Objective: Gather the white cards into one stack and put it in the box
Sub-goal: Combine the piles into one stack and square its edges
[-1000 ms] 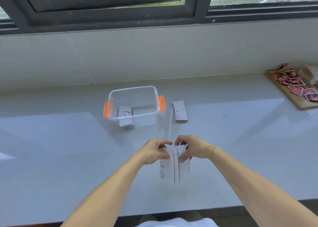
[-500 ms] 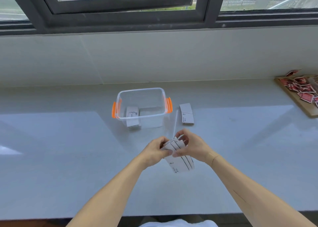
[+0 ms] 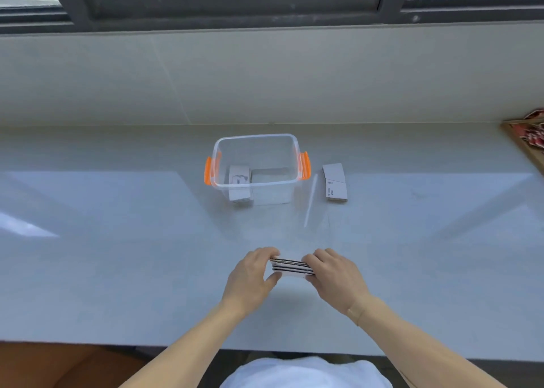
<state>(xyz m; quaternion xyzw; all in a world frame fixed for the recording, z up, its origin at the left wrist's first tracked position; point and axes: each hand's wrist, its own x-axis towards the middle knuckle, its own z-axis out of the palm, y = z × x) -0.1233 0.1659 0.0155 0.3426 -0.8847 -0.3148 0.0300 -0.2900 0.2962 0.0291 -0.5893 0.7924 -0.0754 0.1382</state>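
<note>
Squeezing from both sides, a stack of white cards (image 3: 291, 267) is gripped between left hand (image 3: 253, 276) and right hand (image 3: 332, 276) low over the desk (image 3: 117, 255), near of the clear box (image 3: 256, 167); another card pile (image 3: 335, 183) is left just right of it.

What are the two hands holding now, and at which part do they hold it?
Both hold one stack of white cards lying sideways: the left hand grips its left end, the right hand its right end.
</note>
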